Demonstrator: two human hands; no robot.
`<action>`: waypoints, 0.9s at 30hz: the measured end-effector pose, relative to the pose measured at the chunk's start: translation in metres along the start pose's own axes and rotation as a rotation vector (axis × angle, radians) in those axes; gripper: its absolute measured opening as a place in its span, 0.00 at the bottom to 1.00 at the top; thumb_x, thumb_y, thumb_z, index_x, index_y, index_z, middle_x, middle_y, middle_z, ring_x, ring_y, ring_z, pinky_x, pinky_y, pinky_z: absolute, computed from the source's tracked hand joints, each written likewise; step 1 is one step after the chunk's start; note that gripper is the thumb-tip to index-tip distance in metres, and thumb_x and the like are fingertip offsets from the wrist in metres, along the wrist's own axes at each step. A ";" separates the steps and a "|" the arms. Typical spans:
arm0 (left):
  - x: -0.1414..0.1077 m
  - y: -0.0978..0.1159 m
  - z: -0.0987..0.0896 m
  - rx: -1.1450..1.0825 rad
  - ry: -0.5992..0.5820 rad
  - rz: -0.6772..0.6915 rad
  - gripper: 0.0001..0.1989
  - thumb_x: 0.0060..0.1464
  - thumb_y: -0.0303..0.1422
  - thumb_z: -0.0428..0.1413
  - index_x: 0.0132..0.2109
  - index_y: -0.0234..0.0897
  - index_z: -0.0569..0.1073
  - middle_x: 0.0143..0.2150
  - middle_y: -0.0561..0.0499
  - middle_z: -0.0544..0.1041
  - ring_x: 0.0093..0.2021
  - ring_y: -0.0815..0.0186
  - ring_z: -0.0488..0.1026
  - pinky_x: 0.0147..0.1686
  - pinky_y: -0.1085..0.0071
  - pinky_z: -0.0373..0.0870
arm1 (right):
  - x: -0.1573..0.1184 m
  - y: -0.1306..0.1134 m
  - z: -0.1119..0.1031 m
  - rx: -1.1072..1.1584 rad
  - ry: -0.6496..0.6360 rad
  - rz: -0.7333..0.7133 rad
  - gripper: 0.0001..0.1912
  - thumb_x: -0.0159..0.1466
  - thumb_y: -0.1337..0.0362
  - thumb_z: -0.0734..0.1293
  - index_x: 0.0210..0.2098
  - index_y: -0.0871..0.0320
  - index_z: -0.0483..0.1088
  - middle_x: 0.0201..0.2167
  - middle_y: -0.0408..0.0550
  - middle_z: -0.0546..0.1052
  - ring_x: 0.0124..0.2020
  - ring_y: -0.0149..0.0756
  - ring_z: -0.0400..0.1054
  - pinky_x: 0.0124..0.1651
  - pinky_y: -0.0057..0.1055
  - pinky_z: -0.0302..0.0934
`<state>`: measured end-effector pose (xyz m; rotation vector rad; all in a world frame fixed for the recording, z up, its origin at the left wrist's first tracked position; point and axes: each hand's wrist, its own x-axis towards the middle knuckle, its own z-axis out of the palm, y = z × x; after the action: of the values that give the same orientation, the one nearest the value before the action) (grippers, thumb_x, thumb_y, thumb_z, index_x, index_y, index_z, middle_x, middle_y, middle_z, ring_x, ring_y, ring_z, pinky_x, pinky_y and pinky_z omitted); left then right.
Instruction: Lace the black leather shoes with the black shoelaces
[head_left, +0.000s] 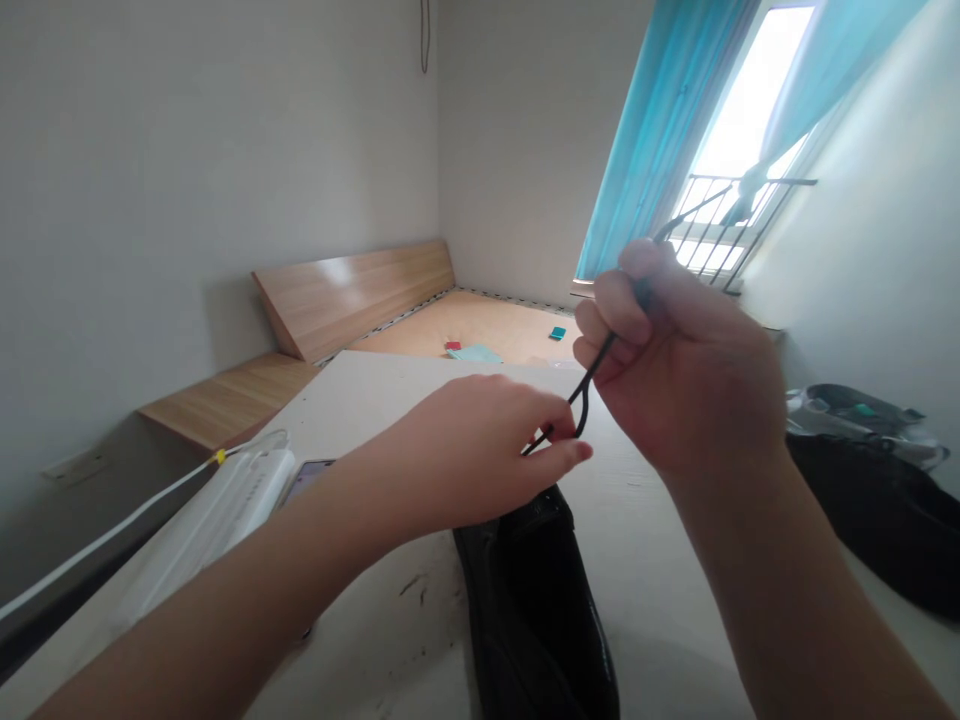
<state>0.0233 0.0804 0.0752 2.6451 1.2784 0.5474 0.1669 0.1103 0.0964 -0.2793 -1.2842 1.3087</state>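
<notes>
Black shoelace (592, 366), thin, looped; left hand (465, 450), right hand (682, 365) both pinching it above black shoe (532, 620).

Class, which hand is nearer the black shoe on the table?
Left. The left hand hangs just above the black shoe; the right hand is higher up and further right of it.

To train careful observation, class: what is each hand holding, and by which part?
A thin black shoelace: the left hand pinches its lower loop, the right hand grips it higher up.
</notes>
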 end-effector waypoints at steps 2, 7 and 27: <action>0.001 -0.002 0.005 0.046 -0.047 0.020 0.16 0.59 0.45 0.48 0.34 0.43 0.74 0.28 0.54 0.75 0.29 0.66 0.70 0.25 0.70 0.54 | 0.000 -0.001 0.002 0.030 0.004 0.030 0.14 0.63 0.71 0.60 0.22 0.55 0.56 0.18 0.37 0.47 0.19 0.28 0.41 0.19 0.25 0.41; 0.001 -0.002 0.006 0.376 0.045 -0.054 0.19 0.60 0.43 0.46 0.28 0.37 0.71 0.23 0.49 0.70 0.25 0.63 0.67 0.23 0.68 0.50 | -0.002 -0.003 0.007 0.110 0.026 0.133 0.18 0.68 0.71 0.51 0.22 0.55 0.56 0.19 0.39 0.48 0.19 0.30 0.43 0.20 0.27 0.45; -0.026 -0.056 0.007 -1.029 0.164 -0.427 0.20 0.62 0.40 0.40 0.23 0.39 0.51 0.17 0.60 0.47 0.16 0.74 0.44 0.17 0.76 0.55 | -0.013 0.029 -0.096 -0.593 -0.333 0.567 0.14 0.65 0.53 0.60 0.32 0.57 0.66 0.17 0.34 0.48 0.19 0.25 0.40 0.22 0.25 0.40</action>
<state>-0.0291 0.0957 0.0456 1.4722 1.1040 1.0052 0.2310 0.1556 0.0336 -0.9256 -1.9632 1.4468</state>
